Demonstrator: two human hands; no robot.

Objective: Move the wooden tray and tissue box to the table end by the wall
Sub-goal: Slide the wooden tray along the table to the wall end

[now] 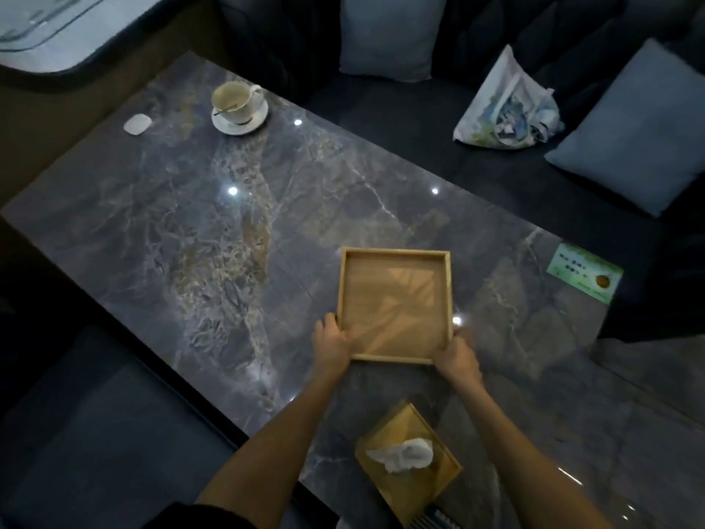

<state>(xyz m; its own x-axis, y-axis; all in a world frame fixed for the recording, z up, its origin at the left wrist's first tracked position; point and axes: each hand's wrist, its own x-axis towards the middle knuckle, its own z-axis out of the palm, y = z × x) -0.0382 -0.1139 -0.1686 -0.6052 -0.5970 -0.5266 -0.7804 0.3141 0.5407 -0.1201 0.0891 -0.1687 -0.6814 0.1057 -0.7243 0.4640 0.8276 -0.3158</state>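
A square, empty wooden tray lies on the dark marble table, right of centre. My left hand grips its near left corner and my right hand grips its near right corner. Between my forearms, at the table's near end, stands a wooden tissue box with a white tissue sticking out of its top.
A cup on a saucer with a spoon and a small white object sit at the table's far end. A green card lies at the right edge. Dark sofas with grey cushions and a plastic bag flank the table.
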